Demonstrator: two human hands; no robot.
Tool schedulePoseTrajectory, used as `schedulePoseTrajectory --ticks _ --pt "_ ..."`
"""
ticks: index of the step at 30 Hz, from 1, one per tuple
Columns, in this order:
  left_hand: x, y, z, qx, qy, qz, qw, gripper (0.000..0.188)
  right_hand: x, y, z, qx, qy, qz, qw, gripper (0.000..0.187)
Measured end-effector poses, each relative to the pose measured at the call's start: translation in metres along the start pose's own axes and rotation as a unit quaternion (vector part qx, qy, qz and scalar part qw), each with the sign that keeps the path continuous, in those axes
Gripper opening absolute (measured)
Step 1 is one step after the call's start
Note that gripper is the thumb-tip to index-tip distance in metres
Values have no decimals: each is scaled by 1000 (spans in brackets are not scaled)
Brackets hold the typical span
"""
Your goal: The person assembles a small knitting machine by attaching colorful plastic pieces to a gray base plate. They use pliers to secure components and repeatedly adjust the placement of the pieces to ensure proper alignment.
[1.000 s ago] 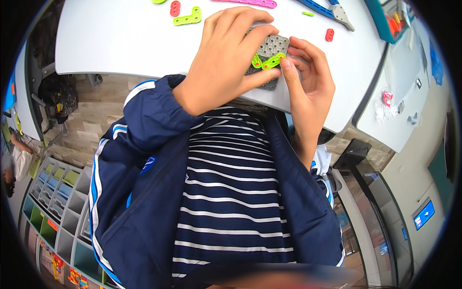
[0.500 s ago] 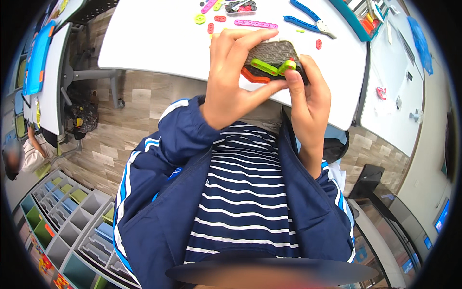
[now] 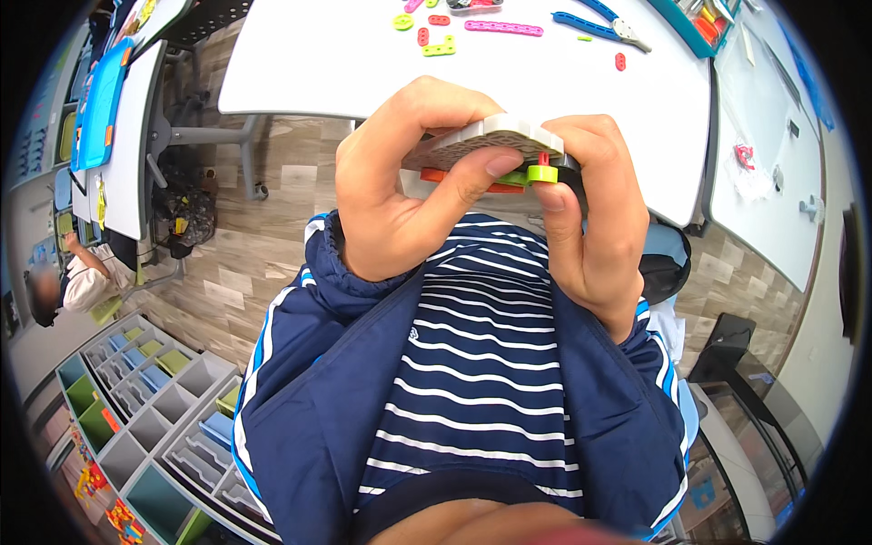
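Between my two hands, held up in front of the table's near edge, is a toy building-kit assembly [image 3: 495,136] with a grey textured plate on top. A lime-green link [image 3: 542,173] sticks out under the plate, with a red peg above it. Orange-red pieces [image 3: 433,174] show below the plate on the left. My left hand [image 3: 413,173] is closed round the left side, thumb across the underside. On the right, my right hand [image 3: 595,200] pinches the assembly, its thumb tip just below the green link. A dark part beside the right fingers is mostly hidden.
On the white table [image 3: 318,64] lie a pink perforated strip [image 3: 504,28], a lime-green angle piece [image 3: 440,47], blue pliers [image 3: 599,27] and a small red link [image 3: 620,62]. A teal tool tray [image 3: 695,32] stands at the far right. Another person [image 3: 86,272] sits at far left.
The assembly has come down and nearer to my body and tilted, so the plate now shows nearly edge-on. My left thumb has moved onto its underside. The whole view has shifted slightly.
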State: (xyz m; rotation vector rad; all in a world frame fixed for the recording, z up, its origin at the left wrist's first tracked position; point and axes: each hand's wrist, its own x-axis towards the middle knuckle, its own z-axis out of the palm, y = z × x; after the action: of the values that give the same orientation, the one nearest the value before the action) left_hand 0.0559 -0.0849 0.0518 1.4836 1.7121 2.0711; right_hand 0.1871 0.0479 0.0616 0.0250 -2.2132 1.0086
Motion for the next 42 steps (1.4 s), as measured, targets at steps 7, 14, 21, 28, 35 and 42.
schedulePoseTrajectory --ticks 7,14,21,28,35,42 --pt "-5 9 -6 2 -8 -12 1000 18 -7 -9 9 -18 28 -1 999 24" --pt "-7 12 -11 -29 -48 -43 997 12 -10 -11 9 -7 33 -9 999 27" --pt "-15 18 1 -104 -35 -108 988 19 -15 -16 11 -62 64 -13 996 21" --pt "-15 27 1 70 -113 -79 988 46 -23 4 2 147 23 130 980 24" --pt "-19 58 7 2 -103 -95 990 55 -38 -1 -14 411 52 168 895 40" --pt "-25 81 11 -18 -57 -91 994 45 -43 -18 -21 428 57 110 895 42"
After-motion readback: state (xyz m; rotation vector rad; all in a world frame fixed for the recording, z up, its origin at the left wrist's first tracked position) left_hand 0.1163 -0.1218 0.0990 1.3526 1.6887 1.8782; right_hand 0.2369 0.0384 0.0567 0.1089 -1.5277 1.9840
